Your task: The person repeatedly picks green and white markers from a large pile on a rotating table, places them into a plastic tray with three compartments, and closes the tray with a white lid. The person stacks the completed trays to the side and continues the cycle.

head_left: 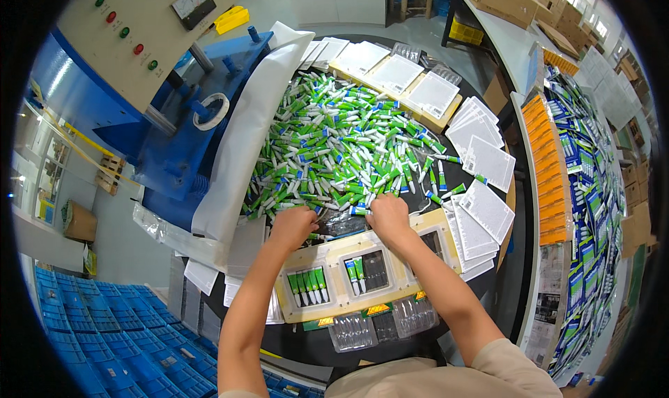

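A large heap of small green-and-white tubes (341,144) with blue bands covers the middle of the dark round table. At its near edge, my left hand (294,225) is closed, fingers curled in among the tubes; whatever they hold is hidden. My right hand (387,215) is closed too, its fingertips at the heap beside a tube (359,211); I cannot make out its grip. Just below both hands lies a cream tray (333,256) with clear plastic blisters. The left compartment has several tubes (308,286), the middle one two tubes (355,275); my right arm partly covers the right compartment.
White printed cards (488,162) lie fanned along the right and far edges. Another cream tray (435,123) bears cards. A blue press (188,147) with a white sheet (244,140) stands left. Clear blisters (354,332) lie nearest me. Packed goods (589,224) fill a right-hand bin.
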{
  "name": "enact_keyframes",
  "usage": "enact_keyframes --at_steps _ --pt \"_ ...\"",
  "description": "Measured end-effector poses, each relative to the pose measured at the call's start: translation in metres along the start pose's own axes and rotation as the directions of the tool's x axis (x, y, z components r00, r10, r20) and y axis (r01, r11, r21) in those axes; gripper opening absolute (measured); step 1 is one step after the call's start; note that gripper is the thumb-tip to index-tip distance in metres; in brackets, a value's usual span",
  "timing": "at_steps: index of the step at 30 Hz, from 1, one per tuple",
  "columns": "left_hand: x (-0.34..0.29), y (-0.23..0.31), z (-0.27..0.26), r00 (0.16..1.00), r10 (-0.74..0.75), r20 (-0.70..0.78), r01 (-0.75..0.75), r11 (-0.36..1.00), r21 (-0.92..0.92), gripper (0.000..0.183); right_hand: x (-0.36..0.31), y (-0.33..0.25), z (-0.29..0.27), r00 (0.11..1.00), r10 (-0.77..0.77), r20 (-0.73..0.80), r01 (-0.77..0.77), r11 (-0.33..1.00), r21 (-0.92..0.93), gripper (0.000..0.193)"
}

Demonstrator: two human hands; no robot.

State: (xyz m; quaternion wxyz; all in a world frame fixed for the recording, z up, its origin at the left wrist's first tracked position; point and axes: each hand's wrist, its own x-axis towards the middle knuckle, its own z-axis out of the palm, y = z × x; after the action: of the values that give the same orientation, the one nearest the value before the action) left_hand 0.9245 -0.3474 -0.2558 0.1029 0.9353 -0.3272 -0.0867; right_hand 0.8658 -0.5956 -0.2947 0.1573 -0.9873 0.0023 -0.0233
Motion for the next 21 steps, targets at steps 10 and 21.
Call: enact_keyframes --at_steps 10,21 --pt "-0.122 0.164 0.078 0.880 -0.356 -0.315 0.299 0.930 -0.215 0.039 -0.150 -0.014 -0.038 0.924 -0.086 -0.374 0.247 0.880 0.406 0.025" --pt "-0.118 0.171 0.083 0.789 -0.516 -0.334 0.403 0.845 -0.353 0.029 -0.167 -0.022 -0.020 0.839 -0.486 -0.245 0.521 0.848 0.100 0.033"
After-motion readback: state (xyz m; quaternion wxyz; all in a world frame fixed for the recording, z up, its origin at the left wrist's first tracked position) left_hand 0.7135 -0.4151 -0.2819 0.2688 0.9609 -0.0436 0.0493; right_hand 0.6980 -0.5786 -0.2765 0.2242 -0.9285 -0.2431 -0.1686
